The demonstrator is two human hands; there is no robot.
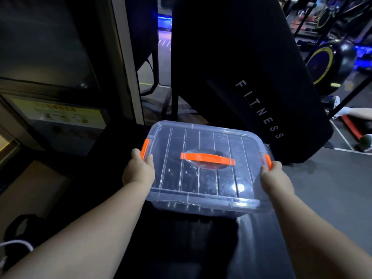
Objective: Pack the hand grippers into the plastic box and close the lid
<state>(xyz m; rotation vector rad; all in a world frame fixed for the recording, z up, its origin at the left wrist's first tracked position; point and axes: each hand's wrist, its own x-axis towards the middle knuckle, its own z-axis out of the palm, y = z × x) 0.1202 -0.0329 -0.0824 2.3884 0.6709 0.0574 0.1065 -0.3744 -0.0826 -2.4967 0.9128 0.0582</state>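
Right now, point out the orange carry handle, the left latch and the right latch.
carry handle (207,158): head view, middle of the orange bar.
left latch (145,148): head view, middle of the orange clip.
right latch (268,162): head view, middle of the visible orange strip.

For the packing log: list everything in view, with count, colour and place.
plastic box: 1, clear, centre
lid: 1, clear, on the box
lid handle: 1, orange, lid centre
left latch: 1, orange, box's left end
right latch: 1, orange, box's right end
hand grippers: count unclear, dark, inside box
FITNESS panel: 1, black, behind box
notice: 1, yellow, far left
left hand: grips left latch
right hand: grips right latch
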